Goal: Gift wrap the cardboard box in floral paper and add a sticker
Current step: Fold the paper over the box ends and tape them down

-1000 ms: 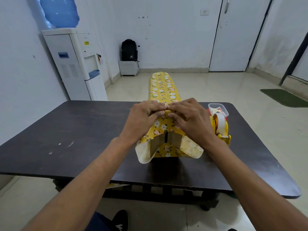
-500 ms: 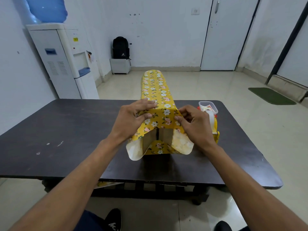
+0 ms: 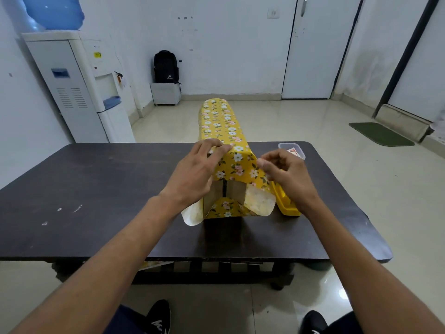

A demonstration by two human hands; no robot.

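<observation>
The brown cardboard box (image 3: pixel 232 191) sits mid dark wooden table (image 3: pixel 96 189), only its near end peeking out of the yellow floral wrapping paper (image 3: pixel 237 162). Left hand (image 3: pixel 192 172) grips the paper at the top-left edge. Right hand (image 3: pixel 286 174) is curled by the right edge, can't tell if it's pinching. Yellow tape dispenser (image 3: pixel 286 206) is half hidden behind it.

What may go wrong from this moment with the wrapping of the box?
1. No tape shows at the near end: the cardboard box is bare there and the side flaps hang loose, so the floral paper may spring open if the left hand lets go.
2. The long paper end past the table's far edge may drag the wrap crooked.
</observation>
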